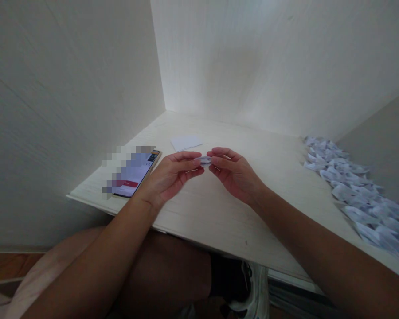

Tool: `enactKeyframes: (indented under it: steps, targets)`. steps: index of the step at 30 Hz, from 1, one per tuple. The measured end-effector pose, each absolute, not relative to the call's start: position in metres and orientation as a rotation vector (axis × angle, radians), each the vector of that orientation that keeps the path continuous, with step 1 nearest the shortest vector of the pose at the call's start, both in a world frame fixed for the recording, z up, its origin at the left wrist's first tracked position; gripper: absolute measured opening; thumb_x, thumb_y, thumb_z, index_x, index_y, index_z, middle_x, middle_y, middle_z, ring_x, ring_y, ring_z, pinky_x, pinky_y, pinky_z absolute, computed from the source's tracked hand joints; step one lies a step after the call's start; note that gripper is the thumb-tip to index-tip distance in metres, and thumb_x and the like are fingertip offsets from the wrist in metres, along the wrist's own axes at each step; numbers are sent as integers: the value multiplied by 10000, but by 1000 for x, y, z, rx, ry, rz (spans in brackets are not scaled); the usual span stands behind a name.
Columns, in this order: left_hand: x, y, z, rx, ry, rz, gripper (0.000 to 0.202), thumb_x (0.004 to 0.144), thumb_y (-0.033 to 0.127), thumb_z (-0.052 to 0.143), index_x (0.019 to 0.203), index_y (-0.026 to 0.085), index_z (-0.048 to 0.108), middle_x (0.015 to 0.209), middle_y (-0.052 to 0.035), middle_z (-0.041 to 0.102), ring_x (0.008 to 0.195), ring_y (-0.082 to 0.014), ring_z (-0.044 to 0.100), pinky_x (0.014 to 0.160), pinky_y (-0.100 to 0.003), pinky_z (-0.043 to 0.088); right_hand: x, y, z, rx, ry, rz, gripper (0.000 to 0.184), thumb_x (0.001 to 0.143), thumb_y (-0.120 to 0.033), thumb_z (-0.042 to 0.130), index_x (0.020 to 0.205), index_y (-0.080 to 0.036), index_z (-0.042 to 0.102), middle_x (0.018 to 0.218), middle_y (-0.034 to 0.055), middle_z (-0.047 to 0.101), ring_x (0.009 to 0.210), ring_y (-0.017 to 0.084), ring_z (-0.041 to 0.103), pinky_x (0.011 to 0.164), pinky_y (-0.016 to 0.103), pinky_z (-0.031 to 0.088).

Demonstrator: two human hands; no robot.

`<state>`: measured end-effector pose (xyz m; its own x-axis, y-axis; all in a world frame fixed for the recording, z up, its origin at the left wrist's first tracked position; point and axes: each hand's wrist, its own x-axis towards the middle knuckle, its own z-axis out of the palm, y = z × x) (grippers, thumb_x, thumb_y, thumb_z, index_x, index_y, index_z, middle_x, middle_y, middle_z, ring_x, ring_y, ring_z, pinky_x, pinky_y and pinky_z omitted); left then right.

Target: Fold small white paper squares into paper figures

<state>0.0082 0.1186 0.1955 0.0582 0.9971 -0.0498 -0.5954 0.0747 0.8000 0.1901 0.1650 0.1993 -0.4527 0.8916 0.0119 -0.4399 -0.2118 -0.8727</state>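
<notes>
Pale, grained tabletop (199,212) underlies left grip (173,172) and right grip (236,173), both pinching small, folded white paper (205,160).

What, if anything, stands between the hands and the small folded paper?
Nothing visible: the left hand and right hand both touch the folded paper directly. The smartphone lies to the left and the flat white sheet beyond, neither in between.

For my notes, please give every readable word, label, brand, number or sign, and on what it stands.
"15", apparently: lit screen of flat rectangular smartphone.
Lettering on its red oblong button: too blurred to read.
Small folded white paper between the fingers, and elsewhere: nothing readable.
</notes>
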Motion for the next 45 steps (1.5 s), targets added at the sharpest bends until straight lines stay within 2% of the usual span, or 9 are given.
enactKeyframes:
  steps: [4, 9, 13, 17, 23, 30, 35, 39, 45]
  targets:
    - [12, 118, 191, 912, 785, 1413, 230, 669, 140, 935, 831, 147, 772, 856, -24, 781, 737, -127, 744, 764, -254, 634, 189, 168, 197, -671, -1052, 1743, 292, 645, -236, 964, 874, -242, 783, 873, -23, 771, 823, 125, 693, 852, 304, 571]
    - [14, 114, 187, 1414, 928, 1353, 365, 795, 207, 873, 1140, 219, 755, 904, 5, 709, 780, -125, 708, 728, -257, 605, 189, 165, 196, -725, -1159, 1668, 288, 654, -285, 969, 852, -232, 768, 799, -22, 759, 744, 131, 683, 786, 329, 576]
    - [13, 114, 186, 1573, 1032, 1345, 410, 836, 212, 830, 1237, 231, 747, 939, -6, 689, 791, -125, 690, 711, -259, 597, 188, 163, 199, -732, -1211, 1612, 284, 660, -303, 969, 847, -224, 770, 799, -11, 777, 751, 137, 702, 800, 345, 594]
    - [10, 116, 189, 1401, 947, 1330, 385, 808, 220, 861, 1184, 211, 778, 884, 6, 674, 785, -143, 726, 765, -301, 632, 188, 165, 199, -709, -1219, 1609, 304, 643, -314, 978, 849, -215, 779, 771, -10, 788, 705, 127, 706, 756, 323, 600]
    - [9, 113, 193, 1134, 815, 1310, 360, 762, 244, 899, 1100, 195, 786, 1066, -57, 750, 927, -200, 746, 873, -406, 663, 193, 171, 197, -718, -1299, 1548, 319, 656, -327, 977, 882, -216, 780, 817, 8, 798, 725, 137, 725, 760, 335, 612]
    - [15, 118, 185, 1264, 1104, 1362, 173, 801, 285, 857, 866, 174, 742, 803, -39, 742, 676, -136, 652, 597, -242, 528, 192, 170, 193, -772, -1538, 1301, 222, 740, -281, 895, 920, -218, 783, 865, 35, 802, 804, 182, 747, 822, 392, 621]
    - [16, 120, 182, 1177, 1110, 1372, 204, 803, 280, 856, 944, 175, 753, 807, -46, 752, 681, -157, 675, 589, -262, 548, 193, 163, 195, -704, -1768, 1113, 108, 902, -319, 755, 979, -246, 772, 955, 39, 771, 859, 173, 716, 776, 353, 596]
    - [15, 120, 184, 1128, 1109, 1366, 168, 828, 249, 822, 962, 161, 772, 851, -64, 767, 703, -154, 689, 599, -254, 562, 194, 160, 196, -630, -1955, 991, 147, 879, -326, 791, 1004, -251, 780, 1167, 73, 707, 984, 190, 700, 756, 326, 600]
    - [16, 118, 189, 1194, 1142, 1408, 117, 846, 229, 801, 947, 175, 782, 838, -56, 762, 716, -163, 703, 598, -260, 587, 192, 166, 187, -748, -1845, 1150, 147, 926, -356, 747, 995, -226, 743, 860, 19, 749, 747, 152, 685, 716, 340, 555]
